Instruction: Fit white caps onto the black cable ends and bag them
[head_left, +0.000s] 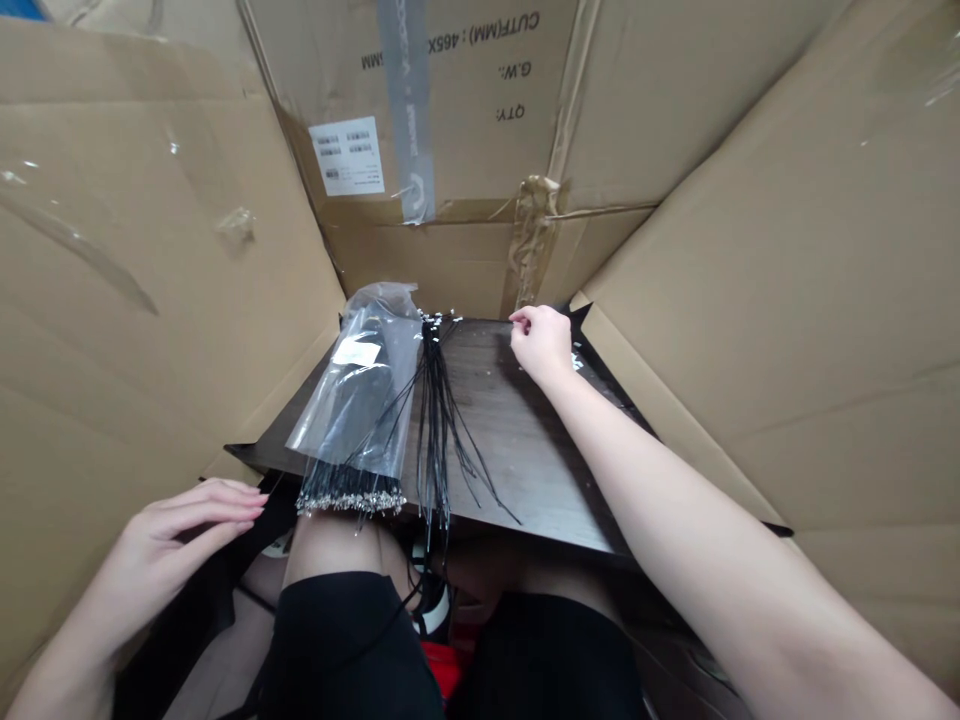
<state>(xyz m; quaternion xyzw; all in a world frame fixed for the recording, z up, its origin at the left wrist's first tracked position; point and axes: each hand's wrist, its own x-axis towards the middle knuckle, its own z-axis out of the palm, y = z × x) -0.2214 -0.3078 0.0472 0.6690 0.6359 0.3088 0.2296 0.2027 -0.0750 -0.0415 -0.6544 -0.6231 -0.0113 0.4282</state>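
Note:
My left hand [196,522] is at the lower left, beside the dark board's near corner. Its fingertips and thumb are pinched together; whatever they hold is too small to name. Over the far right of the board, my right hand [541,342] is closed with bent fingers, and its contents are hidden. Small white pieces [576,358] lie just beside that wrist. A clear plastic bag [367,400] of thin black cables lies on the left, their metal-tipped ends [349,502] sticking out toward me. Right of it is a loose bunch of black cables [431,420] with white connectors [435,322] at the far end.
Tall cardboard walls stand on the left [150,250], at the back [480,130] and on the right [787,280] of the dark wood-grain board [525,460]. Several cable ends hang over its near edge, above my knees. A white label [346,157] is stuck on the back carton.

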